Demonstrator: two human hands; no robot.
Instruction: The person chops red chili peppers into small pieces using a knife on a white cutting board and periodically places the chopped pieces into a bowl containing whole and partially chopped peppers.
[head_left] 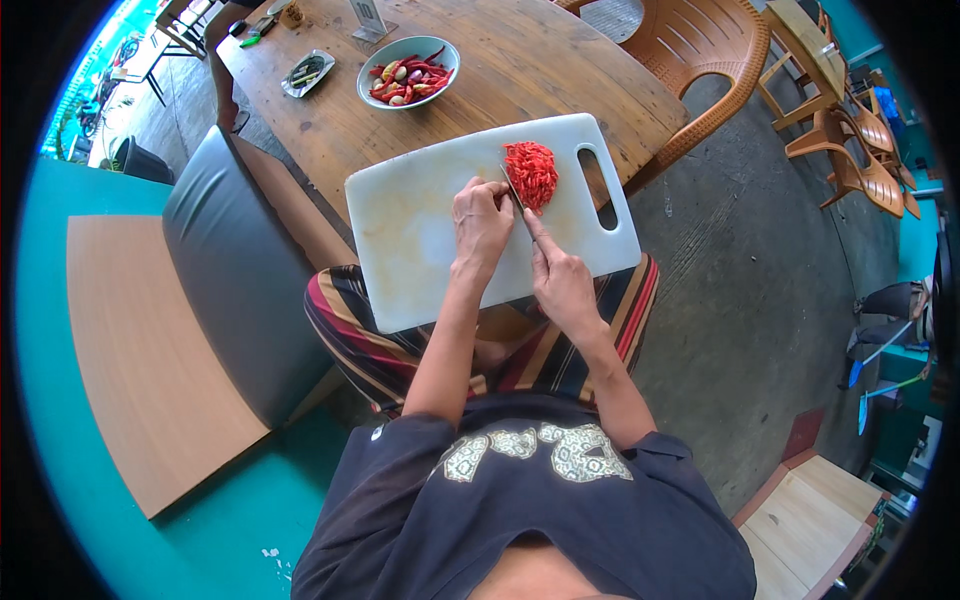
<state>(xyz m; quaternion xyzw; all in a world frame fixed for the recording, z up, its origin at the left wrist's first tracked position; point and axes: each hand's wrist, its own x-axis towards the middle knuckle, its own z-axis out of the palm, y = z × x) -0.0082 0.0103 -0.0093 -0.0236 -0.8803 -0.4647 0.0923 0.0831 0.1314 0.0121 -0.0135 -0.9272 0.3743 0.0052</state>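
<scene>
Chopped red chilli (531, 172) lies heaped on a white cutting board (410, 230), toward one o'clock from the board's middle. The right grip (566, 290) is wrapped round a knife (515, 192), index finger stretched along it, its blade at the heap's nine o'clock side. The left grip (478, 220) has fingers curled just beside the blade; I cannot tell whether they close on anything. At the board's eleven o'clock, a bowl (449, 56) of red chillies (430, 83) stands on the wooden surface (530, 60).

Beneath the left hand (480, 228), the board (412, 240) is showing white with tan stains; beyond the right hand (565, 288), chopped chillies (532, 172) are glowing bright red.
</scene>
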